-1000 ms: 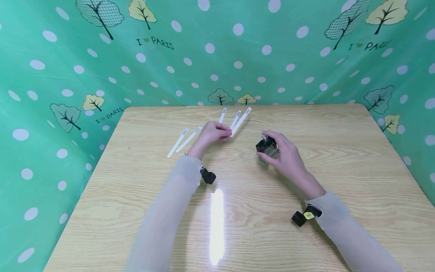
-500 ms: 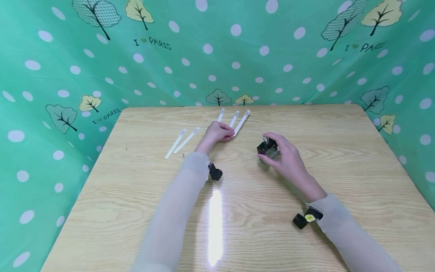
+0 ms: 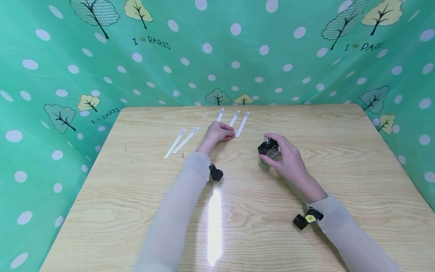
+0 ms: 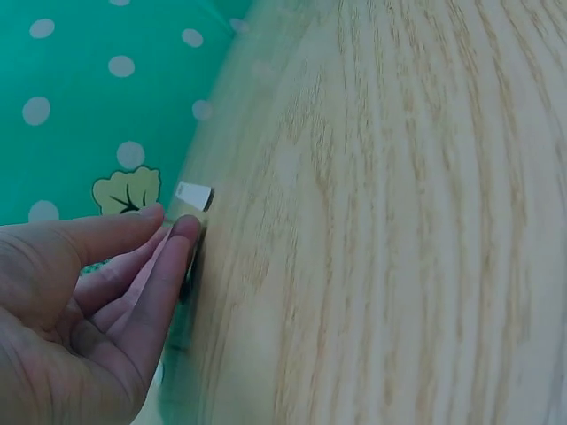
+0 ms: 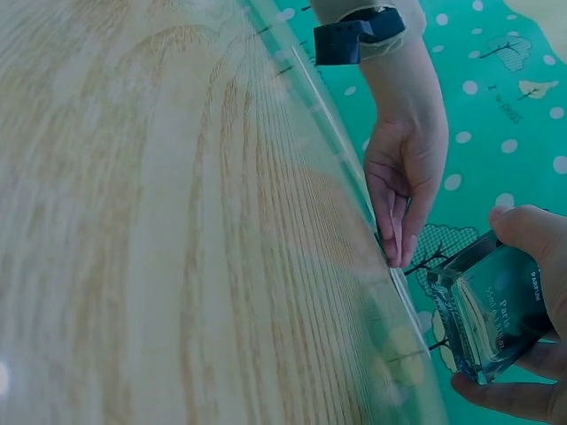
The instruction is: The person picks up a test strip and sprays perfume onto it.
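Note:
My right hand (image 3: 289,158) grips a dark, faceted glass perfume bottle (image 3: 268,148) above the table, thumb on one side and fingers on the other. In the right wrist view the bottle (image 5: 492,305) is tilted and carries the words Paris and Parfum. My left hand (image 3: 217,133) is low over the table, beside a white perfume test strip (image 3: 242,124). In the left wrist view its thumb and forefinger are slightly parted, with a strip (image 4: 195,196) lying just beyond them. Two more strips, one the middle strip (image 3: 234,118), are partly hidden behind the left hand.
Another two strips, including the leftmost strip (image 3: 175,144), lie left of the left hand. The wooden table (image 3: 258,226) ends at a green dotted curtain (image 3: 190,49). A bright light reflection (image 3: 215,226) crosses its front middle.
The rightmost strip, earlier between the left fingers, has been let go and lies more upright on the table beside the others. The right hand and bottle have barely moved.

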Available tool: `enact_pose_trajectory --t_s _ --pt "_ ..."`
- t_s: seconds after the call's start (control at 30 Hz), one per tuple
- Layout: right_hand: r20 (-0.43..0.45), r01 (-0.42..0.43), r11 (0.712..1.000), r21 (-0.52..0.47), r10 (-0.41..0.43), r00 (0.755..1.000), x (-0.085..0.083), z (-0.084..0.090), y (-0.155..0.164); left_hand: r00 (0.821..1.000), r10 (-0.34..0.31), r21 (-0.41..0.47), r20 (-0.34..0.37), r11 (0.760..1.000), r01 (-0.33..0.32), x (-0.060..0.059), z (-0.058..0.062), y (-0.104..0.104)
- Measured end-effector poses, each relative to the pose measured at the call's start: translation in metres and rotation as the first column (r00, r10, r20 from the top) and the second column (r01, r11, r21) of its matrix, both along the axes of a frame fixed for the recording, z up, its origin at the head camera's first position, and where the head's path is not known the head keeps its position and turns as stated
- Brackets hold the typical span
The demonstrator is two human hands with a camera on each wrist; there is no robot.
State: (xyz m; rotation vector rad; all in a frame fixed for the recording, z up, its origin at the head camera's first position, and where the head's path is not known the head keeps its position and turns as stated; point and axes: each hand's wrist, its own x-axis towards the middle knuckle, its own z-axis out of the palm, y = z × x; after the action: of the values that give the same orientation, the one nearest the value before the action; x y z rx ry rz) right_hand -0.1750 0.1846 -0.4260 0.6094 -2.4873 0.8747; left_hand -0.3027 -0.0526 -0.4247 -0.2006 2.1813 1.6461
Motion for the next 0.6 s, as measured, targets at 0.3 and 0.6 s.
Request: enact_pose_trajectory --t_s 0.3,0.6 --pt "0.018 0.004 1.0 -0.001 -0.004 1.0 0.0 0.001 -0.002 0.998 -0.001 -0.014 -0.057 1.0 0.0 0.004 0.008 -0.01" --pt "0.029 0.012 1.0 -0.009 -0.012 1.0 0.0 0.003 -0.005 0.991 -0.078 0.03 -0.11 0.996 0.082 0.011 0.017 -0.023"
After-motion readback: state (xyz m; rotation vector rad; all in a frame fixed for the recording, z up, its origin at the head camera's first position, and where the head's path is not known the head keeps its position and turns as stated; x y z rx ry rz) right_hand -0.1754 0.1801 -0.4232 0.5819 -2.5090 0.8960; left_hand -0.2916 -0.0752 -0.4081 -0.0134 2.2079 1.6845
